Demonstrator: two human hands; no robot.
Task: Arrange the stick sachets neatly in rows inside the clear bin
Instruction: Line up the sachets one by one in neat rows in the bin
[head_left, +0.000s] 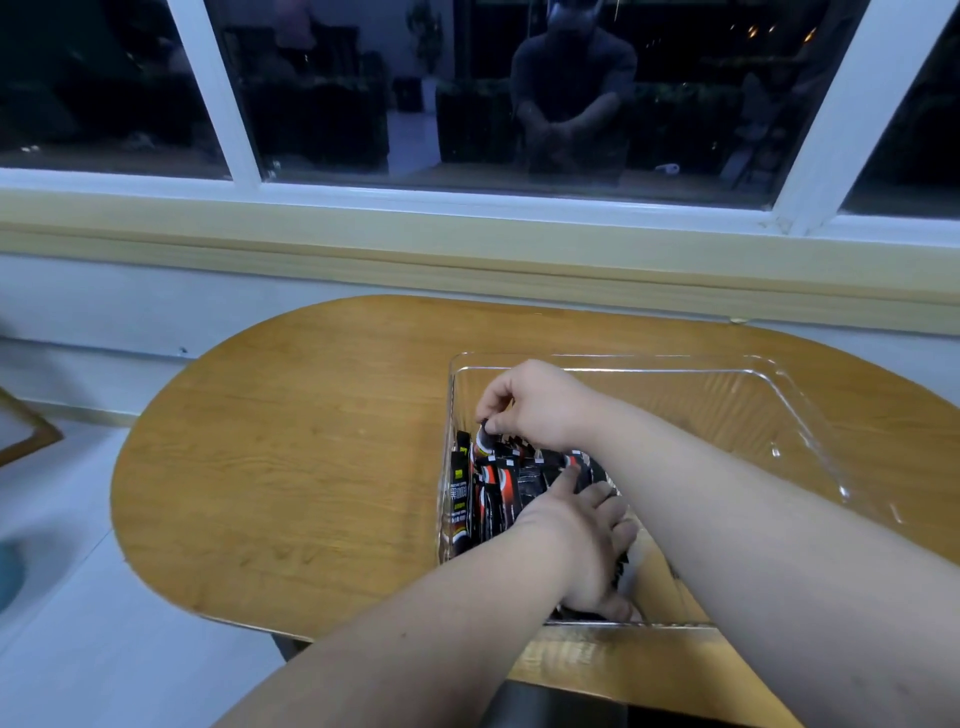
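Left hand (587, 545) presses sachets (493, 493); right hand (535, 405) pinches one; one clear bin (675, 358).

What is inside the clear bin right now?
Black and red stick sachets stand packed along the left side of the clear bin. The right hand pinches one top; the left hand presses on others. Sachets under the left hand are covered.

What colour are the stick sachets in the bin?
The stick sachets are black with red and white markings; head view.
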